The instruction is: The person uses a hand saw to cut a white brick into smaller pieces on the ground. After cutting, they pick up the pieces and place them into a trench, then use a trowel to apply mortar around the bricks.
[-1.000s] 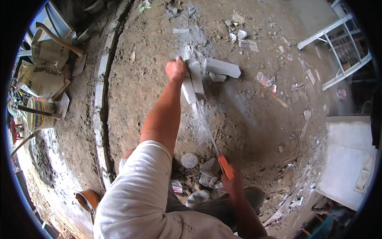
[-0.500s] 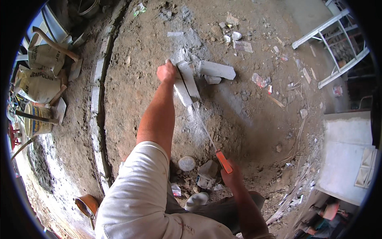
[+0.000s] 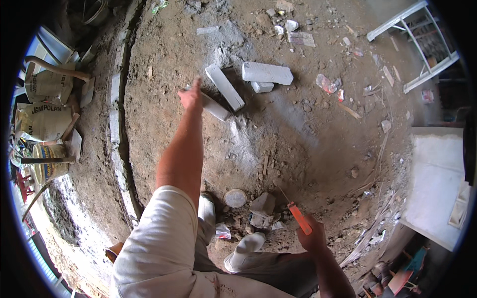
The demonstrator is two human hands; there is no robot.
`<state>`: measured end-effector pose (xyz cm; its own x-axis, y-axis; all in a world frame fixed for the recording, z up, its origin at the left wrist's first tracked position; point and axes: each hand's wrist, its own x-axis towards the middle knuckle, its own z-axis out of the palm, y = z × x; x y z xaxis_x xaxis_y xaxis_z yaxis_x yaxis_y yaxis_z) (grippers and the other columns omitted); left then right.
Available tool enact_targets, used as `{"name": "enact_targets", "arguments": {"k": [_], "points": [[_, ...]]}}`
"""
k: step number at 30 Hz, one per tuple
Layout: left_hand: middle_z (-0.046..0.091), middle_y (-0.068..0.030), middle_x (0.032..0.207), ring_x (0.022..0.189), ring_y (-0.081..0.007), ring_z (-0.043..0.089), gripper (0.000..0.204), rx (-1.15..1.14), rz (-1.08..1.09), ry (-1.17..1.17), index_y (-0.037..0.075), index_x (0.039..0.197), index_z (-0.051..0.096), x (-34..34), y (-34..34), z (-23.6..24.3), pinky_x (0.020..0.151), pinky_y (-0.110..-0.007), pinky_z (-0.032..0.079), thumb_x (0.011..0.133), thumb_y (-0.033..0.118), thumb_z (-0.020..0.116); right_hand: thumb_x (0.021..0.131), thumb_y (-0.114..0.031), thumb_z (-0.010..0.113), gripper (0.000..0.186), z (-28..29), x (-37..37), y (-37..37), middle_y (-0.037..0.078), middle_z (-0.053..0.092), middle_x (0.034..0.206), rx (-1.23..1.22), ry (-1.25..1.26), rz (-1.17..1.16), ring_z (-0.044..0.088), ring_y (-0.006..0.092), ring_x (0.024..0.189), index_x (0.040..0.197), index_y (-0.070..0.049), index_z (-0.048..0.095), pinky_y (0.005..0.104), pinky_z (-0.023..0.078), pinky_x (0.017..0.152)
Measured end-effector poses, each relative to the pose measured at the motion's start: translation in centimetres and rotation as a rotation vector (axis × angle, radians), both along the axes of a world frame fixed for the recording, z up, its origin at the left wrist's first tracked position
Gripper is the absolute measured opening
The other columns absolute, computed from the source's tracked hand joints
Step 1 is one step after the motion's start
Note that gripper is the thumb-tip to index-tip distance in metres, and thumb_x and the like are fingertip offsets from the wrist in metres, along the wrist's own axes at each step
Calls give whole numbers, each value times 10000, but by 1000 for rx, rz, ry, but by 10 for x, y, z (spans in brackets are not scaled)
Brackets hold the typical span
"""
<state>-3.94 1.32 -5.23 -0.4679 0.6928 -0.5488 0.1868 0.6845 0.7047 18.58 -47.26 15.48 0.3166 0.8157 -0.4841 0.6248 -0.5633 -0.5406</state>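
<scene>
A building site, it seems: bare dirt floor (image 3: 323,164) strewn with rubble (image 3: 292,26), big sacks (image 3: 47,124) (two, at the left), a bucket (image 3: 54,171), a metal frame (image 3: 431,73) and pale blocks (image 3: 268,73)

From afar I see dark capitals on the lower sack (image 3: 47,124), and lettering on the upper sack (image 3: 52,88) and bucket (image 3: 50,171).

Floor (image 3: 169,134): bare brown earth, scattered with rubble (image 3: 301,39)
Edging (image 3: 115,88): low, grey, running along the left
Metal frame (image 3: 431,74): pale, upper right
Panel (image 3: 432,179): white, far right
Light: brightest lower left
</scene>
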Motion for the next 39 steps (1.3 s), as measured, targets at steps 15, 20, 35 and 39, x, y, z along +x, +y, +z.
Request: {"name": "enact_targets", "arguments": {"k": [15, 20, 35, 39], "points": [[509, -195, 1319, 1134, -299, 571, 895, 74, -82, -172, 170, 1528, 146, -205, -163, 60, 893, -427, 537, 818, 50, 678, 776, -32, 628, 162, 22, -83, -12, 157, 606, 757, 107, -62, 128, 632, 392, 696, 908, -56, 537, 433, 513, 614], [529, -178, 1220, 1070, -269, 574, 792, 78, 75, -141, 118, 1472, 221, -330, -281, 63, 882, -396, 525, 832, 75, 685, 789, -92, 691, 221, -36, -133, 26, 153, 632, 846, 51, -184, 327, 659, 373, 814, 953, -90, 543, 457, 538, 689], [581, -130, 1205, 1101, -229, 556, 635, -36, 49, -684, 51, 1394, 390, -285, -321, 209, 936, -372, 470, 834, 125, 682, 783, -215, 743, 656, 76, -187, 162, 236, 535, 1247, -271, -119, 418, 504, 414, 1182, 1333, -71, 417, 482, 429, 998], [569, -165, 1199, 1104, -237, 547, 626, -112, -35, -625, -1, 1356, 402, -255, -305, 225, 961, -366, 451, 836, 162, 710, 777, -189, 745, 673, 83, -180, 229, 236, 517, 1270, -139, -173, 425, 487, 420, 1195, 1343, -71, 401, 477, 414, 1010]]}}
